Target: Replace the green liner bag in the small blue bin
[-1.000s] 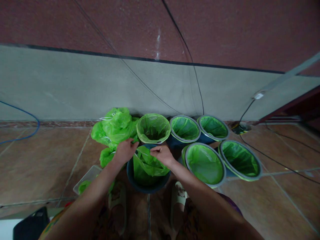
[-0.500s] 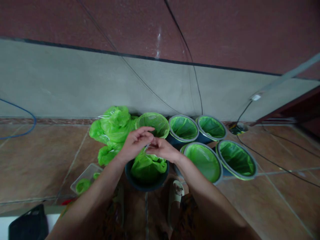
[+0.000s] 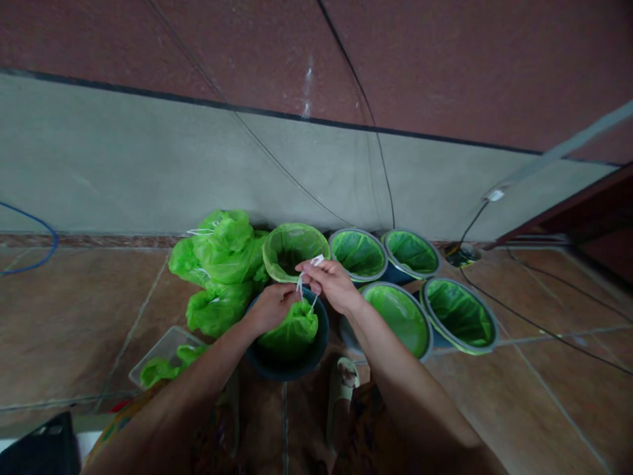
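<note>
A green garbage bag [image 3: 291,332] with its mouth gathered sits inside a dark blue bin [image 3: 321,346] at my feet. White drawstring [image 3: 299,285] rises from the bag's neck. My right hand [image 3: 332,282] pinches the drawstring above the bag, and a white end sticks out past its fingertips. Lower and to the left, my left hand [image 3: 271,308] is closed at the string close to the bag's neck; its fingertips are partly hidden.
Tied green bags [image 3: 222,251] are heaped at the left by the wall. A bin with a green liner [image 3: 293,232] stands behind the hands, and several lined bins [image 3: 395,316] stand at the right. A clear tray [image 3: 148,356] holds green bags. Cables [image 3: 534,336] cross the floor.
My hands, close together before, have moved apart. The right hand now holds the white drawstring up and to the right, while the left has dropped lower. The bag's mouth looks more tightly gathered.
</note>
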Demonstrator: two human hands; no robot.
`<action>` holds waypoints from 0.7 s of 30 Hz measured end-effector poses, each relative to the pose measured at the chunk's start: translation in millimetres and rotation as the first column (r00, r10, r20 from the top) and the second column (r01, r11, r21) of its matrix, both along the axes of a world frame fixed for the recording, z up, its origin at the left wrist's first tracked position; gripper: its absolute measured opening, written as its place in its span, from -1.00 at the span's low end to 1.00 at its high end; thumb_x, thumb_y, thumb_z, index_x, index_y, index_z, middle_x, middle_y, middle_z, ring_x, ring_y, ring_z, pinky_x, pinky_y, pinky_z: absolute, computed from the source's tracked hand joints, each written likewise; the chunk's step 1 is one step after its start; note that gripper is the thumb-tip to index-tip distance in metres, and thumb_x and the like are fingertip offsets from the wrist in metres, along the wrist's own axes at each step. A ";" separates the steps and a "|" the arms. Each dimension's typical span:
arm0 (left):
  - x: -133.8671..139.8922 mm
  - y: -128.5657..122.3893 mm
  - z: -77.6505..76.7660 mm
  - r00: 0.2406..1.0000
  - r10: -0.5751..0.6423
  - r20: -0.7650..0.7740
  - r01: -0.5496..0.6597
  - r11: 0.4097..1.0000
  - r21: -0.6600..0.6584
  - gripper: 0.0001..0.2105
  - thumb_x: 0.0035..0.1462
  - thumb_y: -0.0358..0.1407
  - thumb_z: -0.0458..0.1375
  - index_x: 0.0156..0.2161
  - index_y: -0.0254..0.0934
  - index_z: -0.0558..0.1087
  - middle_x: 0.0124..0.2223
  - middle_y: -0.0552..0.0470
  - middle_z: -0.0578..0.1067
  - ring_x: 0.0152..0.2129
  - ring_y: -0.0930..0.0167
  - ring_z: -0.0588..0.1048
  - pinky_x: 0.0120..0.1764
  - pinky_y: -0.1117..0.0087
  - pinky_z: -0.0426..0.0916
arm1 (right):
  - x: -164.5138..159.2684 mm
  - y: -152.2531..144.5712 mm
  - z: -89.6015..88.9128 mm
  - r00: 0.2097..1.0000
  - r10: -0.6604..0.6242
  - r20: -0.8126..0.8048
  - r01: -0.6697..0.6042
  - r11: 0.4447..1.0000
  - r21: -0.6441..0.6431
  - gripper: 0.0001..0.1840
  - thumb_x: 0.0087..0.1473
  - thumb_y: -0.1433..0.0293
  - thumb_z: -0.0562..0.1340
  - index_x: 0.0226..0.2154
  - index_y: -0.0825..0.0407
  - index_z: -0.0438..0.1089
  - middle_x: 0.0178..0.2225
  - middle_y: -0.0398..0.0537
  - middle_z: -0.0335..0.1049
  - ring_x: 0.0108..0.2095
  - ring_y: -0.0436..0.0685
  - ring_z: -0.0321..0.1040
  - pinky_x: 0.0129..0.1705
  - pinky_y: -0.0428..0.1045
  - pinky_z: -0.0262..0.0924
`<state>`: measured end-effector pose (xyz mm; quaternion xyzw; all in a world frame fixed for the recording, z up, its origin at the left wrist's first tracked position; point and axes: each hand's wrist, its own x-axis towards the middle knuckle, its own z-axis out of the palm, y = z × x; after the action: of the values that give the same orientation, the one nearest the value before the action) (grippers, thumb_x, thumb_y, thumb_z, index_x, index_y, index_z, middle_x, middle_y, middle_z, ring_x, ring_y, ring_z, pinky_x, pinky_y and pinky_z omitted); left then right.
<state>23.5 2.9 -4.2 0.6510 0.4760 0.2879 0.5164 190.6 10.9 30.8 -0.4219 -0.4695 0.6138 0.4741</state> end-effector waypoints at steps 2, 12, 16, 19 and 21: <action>0.6 5.7 -8.1 0.998 0.035 -0.055 -0.033 0.999 0.034 -0.77 0.12 -0.24 0.10 -0.48 -0.27 0.51 -0.44 0.01 0.55 -0.43 0.36 0.48 -0.23 0.37 0.35 | 4.5 2.1 -0.8 0.998 -0.066 -0.010 0.067 0.997 0.031 -0.54 -0.12 0.06 0.43 -0.31 0.09 0.50 -0.59 -0.28 0.29 -0.65 -0.15 0.02 -0.59 -0.12 -0.12; 7.6 0.7 -9.6 0.910 -0.218 -0.354 0.251 0.967 0.051 -0.75 0.10 -0.41 0.01 -0.41 -0.30 0.56 -0.49 0.02 0.50 -0.50 0.39 0.43 -0.33 0.41 0.25 | 8.7 -5.5 16.9 0.967 0.255 -0.022 -0.250 0.959 0.136 -0.60 0.02 0.22 0.40 -0.08 -0.01 0.49 -0.35 -0.15 0.52 -0.32 0.04 0.44 -0.19 -0.03 0.29; 9.8 -6.3 -8.2 0.861 -0.417 -0.293 0.432 0.902 -0.014 -0.80 0.06 -0.36 0.08 -0.38 -0.30 0.58 -0.50 0.07 0.51 -0.50 0.43 0.42 -0.36 0.46 0.25 | 9.4 4.0 7.3 0.992 0.122 -0.034 -0.116 0.981 0.154 -0.56 0.02 0.23 0.40 -0.04 -0.04 0.45 -0.29 -0.13 0.53 -0.17 0.09 0.47 -0.08 -0.01 0.29; 8.0 -2.8 -13.2 0.888 -0.372 -0.269 0.369 0.927 -0.063 -0.75 0.10 -0.23 0.10 -0.48 -0.30 0.54 -0.59 0.09 0.45 -0.59 0.46 0.34 -0.45 0.46 0.19 | 13.8 9.5 -8.0 0.996 -0.003 0.089 -0.007 0.994 0.114 -0.47 0.04 0.24 0.37 0.07 -0.05 0.36 -0.29 -0.14 0.52 -0.19 0.07 0.45 -0.10 -0.01 0.28; 6.3 1.4 -16.1 0.930 -0.280 -0.238 0.267 0.960 -0.086 -0.71 0.13 -0.22 0.06 -0.48 -0.30 0.53 -0.57 0.06 0.47 -0.60 0.45 0.35 -0.45 0.46 0.19 | 16.2 8.7 -19.0 0.958 -0.025 0.287 0.012 0.999 0.049 -0.45 0.09 0.25 0.34 0.12 -0.01 0.31 -0.37 -0.18 0.49 -0.32 0.04 0.41 -0.20 -0.04 0.26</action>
<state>29.8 4.3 -20.3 0.7280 0.4488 0.1172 0.5049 206.9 19.6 11.8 -0.4996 -0.5437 0.5305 0.4163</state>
